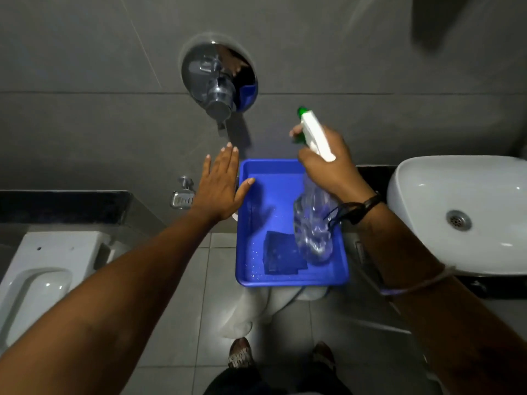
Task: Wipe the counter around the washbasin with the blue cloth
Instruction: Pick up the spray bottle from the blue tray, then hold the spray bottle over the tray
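Two hands are busy: my right hand (328, 163) grips the spray bottle (313, 223), my left hand (219, 186) is open, and the blue cloth (282, 256) lies flat in the blue tray (271, 178), below both, nearer my right.

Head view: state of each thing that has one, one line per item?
spray bottle: clear, held tilted over the tray, not set down
right hand: fingers closed around the bottle's neck
left hand: open, fingers spread, empty
blue cloth: folded, lying in the tray, untouched
blue tray: holds the cloth, floor speckled with droplets
washbasin: empty, drain open
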Available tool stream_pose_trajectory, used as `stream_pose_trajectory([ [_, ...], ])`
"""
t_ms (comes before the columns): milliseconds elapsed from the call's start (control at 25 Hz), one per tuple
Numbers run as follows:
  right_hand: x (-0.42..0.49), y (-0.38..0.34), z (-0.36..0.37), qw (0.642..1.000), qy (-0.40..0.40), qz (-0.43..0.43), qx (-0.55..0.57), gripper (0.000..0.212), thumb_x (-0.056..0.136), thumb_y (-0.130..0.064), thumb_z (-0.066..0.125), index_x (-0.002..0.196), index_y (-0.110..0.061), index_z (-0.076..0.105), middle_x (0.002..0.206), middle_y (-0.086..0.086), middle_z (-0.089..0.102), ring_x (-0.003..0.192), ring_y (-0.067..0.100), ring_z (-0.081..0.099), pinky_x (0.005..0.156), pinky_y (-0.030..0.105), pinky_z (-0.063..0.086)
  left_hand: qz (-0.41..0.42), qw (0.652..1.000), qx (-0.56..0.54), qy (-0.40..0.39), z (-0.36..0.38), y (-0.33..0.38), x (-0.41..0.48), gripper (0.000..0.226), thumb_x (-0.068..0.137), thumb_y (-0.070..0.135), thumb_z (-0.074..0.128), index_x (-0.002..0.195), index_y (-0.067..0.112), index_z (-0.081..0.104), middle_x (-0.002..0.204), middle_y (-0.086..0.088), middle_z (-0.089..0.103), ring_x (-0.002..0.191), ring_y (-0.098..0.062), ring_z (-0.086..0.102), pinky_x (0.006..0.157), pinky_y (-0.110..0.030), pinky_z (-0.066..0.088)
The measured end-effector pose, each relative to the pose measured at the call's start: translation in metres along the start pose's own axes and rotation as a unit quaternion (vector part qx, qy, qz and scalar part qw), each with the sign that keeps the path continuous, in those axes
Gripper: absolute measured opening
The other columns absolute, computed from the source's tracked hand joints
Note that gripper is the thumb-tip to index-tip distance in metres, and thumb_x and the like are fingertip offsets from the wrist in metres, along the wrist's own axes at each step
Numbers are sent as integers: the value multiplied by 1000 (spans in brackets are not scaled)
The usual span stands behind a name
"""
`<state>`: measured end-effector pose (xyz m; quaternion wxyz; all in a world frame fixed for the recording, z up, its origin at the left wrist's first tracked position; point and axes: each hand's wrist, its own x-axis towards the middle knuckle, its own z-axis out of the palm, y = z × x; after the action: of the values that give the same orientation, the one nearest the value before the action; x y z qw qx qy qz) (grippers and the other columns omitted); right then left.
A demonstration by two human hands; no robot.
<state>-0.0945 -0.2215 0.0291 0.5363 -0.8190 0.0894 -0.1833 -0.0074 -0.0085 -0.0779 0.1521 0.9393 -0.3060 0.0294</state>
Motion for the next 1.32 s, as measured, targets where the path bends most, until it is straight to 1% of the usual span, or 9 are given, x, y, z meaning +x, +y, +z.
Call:
stream_pose_trajectory([
  [80,-41,17,8,993,-65,95,-27,18,76,3,52,91,3,61,74,14,55,56,14,48,52,23,39,9,1000,-6,-11,5,4,-5,77,101,53,33,157,5,13,167,-13,11,155,-24,8,125,-50,2],
  [200,-115,67,21,967,-102,228,-53,8,81,9,50,84,14,56,71,17,48,63,22,43,60,32,33,18,999,-24,-24,15,11,-21,77,101,53,35,158,7,11,167,-11,10,155,-23,7,126,-50,2],
  [320,-170,108,37,929,-118,343,-71,10,82,5,53,77,-2,57,72,17,49,66,23,46,60,31,34,15,998,-27,-55,32,9,-42,78,100,53,35,158,7,9,168,-10,9,156,-23,6,126,-49,1],
  [640,-179,136,66,868,-82,481,-89,18,88,-17,56,85,1,54,80,18,54,75,31,57,71,40,47,1,998,-34,-62,57,0,-68,84,96,63,23,158,9,7,168,-9,10,155,-21,6,125,-49,1],
  [840,-169,102,61,884,-77,457,-60,24,93,-21,52,82,0,51,74,17,50,52,23,44,50,23,37,-18,998,-56,-14,35,-6,-61,84,96,65,22,158,10,7,167,-9,12,155,-21,7,125,-50,1],
  [960,-162,98,52,882,-75,461,-68,22,90,-23,54,79,-3,53,80,21,58,63,29,54,63,33,42,-5,998,-55,-11,34,1,-53,83,97,64,24,158,11,7,168,-8,11,155,-20,6,125,-50,1],
  [1040,-156,86,48,888,-103,438,-95,15,87,-15,53,83,-2,60,85,21,63,67,28,58,65,30,39,-8,998,-57,-15,29,-5,-46,82,97,63,25,158,12,7,168,-8,10,155,-20,6,125,-50,2],
  [1160,-128,43,34,930,-103,344,-73,11,80,-6,53,84,-4,62,71,12,49,63,22,46,60,28,34,-5,998,-55,15,-4,-14,-22,82,97,62,26,158,11,8,168,-8,10,156,-19,5,126,-51,3],
  [1320,-109,-21,8,974,-77,213,-9,14,66,-13,54,76,-3,57,59,2,46,50,12,40,47,22,33,19,997,-64,38,-14,-9,-17,78,100,55,35,158,9,12,167,-9,12,155,-20,7,126,-50,3],
])
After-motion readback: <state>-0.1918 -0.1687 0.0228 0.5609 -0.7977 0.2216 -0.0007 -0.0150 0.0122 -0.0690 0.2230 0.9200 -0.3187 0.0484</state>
